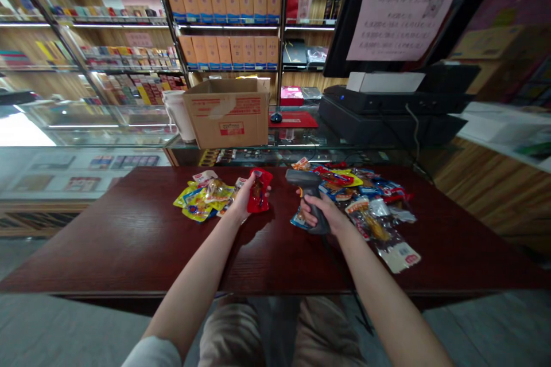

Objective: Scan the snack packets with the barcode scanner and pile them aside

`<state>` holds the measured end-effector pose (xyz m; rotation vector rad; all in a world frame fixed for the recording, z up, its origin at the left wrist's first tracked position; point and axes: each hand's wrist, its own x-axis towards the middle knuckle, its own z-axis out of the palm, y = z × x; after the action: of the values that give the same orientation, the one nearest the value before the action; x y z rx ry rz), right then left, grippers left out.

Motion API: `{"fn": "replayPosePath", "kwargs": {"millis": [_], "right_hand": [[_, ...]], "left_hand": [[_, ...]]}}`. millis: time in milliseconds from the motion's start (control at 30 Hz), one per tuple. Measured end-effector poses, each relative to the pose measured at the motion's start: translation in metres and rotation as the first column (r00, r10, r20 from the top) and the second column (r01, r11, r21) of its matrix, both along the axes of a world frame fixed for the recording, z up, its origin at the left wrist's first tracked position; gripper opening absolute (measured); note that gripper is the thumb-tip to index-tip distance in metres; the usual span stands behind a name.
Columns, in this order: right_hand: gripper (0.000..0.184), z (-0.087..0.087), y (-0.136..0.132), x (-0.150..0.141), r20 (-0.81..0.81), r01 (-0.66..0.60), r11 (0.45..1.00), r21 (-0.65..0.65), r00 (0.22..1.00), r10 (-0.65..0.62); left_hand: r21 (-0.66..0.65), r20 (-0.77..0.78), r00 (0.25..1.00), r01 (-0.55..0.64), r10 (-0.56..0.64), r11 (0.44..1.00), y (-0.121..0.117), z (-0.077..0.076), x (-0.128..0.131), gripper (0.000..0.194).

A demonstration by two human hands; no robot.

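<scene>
My left hand [244, 199] is closed around a red snack packet [259, 190], held upright a little above the table. Just left of it lies a small pile of yellow and clear snack packets [202, 196]. In my right hand [319, 210] is a grey barcode scanner [306, 181], gripped by its handle, its head pointing left toward the red packet. Behind and to the right of the scanner spreads a larger heap of mixed snack packets [344, 179]. A clear packet with a white label [398, 255] lies at the near right of that heap.
The dark red table [172, 252] ends close to my legs. Beyond it, a glass counter carries a cardboard box [228, 117], a white cup [177, 117] and a black checkout machine [357, 109]. A monitor with a paper notice [400, 20] stands above. The scanner's cable hangs down toward my legs.
</scene>
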<state>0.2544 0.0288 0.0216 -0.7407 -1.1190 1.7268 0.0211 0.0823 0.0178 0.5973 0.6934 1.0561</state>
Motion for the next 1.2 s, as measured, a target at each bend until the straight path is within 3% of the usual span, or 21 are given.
{"fn": "replayPosePath", "kwargs": {"millis": [167, 333, 567, 800, 900, 967, 1033, 1100, 1200], "right_hand": [[0.033, -0.001, -0.001, -0.002, 0.010, -0.017, 1.000, 0.024, 1.000, 0.017], [0.031, -0.001, -0.002, -0.005, 0.025, -0.060, 0.998, 0.030, 0.998, 0.059], [0.028, 0.004, -0.006, -0.007, 0.066, -0.061, 0.997, 0.055, 0.996, 0.057], [0.031, 0.003, -0.005, -0.008, 0.054, -0.021, 0.999, 0.041, 0.998, 0.019], [0.035, 0.004, -0.004, -0.007, 0.025, 0.016, 1.000, 0.013, 1.000, -0.017], [0.036, 0.005, -0.002, -0.004, -0.003, 0.047, 0.999, 0.005, 0.999, -0.047], [0.036, 0.006, 0.001, 0.001, -0.041, 0.107, 0.994, 0.002, 0.993, -0.107], [0.037, 0.007, 0.005, 0.008, -0.077, 0.192, 0.981, -0.010, 0.978, -0.193], [0.037, 0.008, 0.011, 0.023, -0.120, 0.330, 0.944, -0.020, 0.936, -0.330]], "left_hand": [[0.037, 0.004, 0.996, 0.092, -0.092, 0.995, -0.005, 0.000, 0.005, 0.037], [0.065, 0.008, 0.995, 0.101, -0.102, 0.993, -0.006, -0.001, 0.009, 0.036], [0.031, -0.034, 0.999, 0.012, -0.011, 0.999, -0.002, -0.007, 0.009, 0.036], [0.049, -0.062, 0.995, 0.087, -0.084, 0.995, -0.005, -0.005, 0.010, 0.037], [0.151, -0.231, 0.972, 0.002, 0.033, 0.989, 0.000, -0.007, 0.010, 0.040], [0.367, -0.443, 0.851, -0.114, 0.281, 0.923, 0.004, -0.006, 0.006, 0.034], [0.616, -0.582, 0.589, -0.132, 0.561, 0.777, 0.007, -0.002, -0.002, 0.029], [0.734, -0.641, 0.300, -0.029, 0.706, 0.679, 0.007, 0.005, -0.014, 0.030], [0.691, -0.710, -0.095, 0.095, 0.697, 0.717, 0.004, 0.014, -0.033, 0.039]]}}
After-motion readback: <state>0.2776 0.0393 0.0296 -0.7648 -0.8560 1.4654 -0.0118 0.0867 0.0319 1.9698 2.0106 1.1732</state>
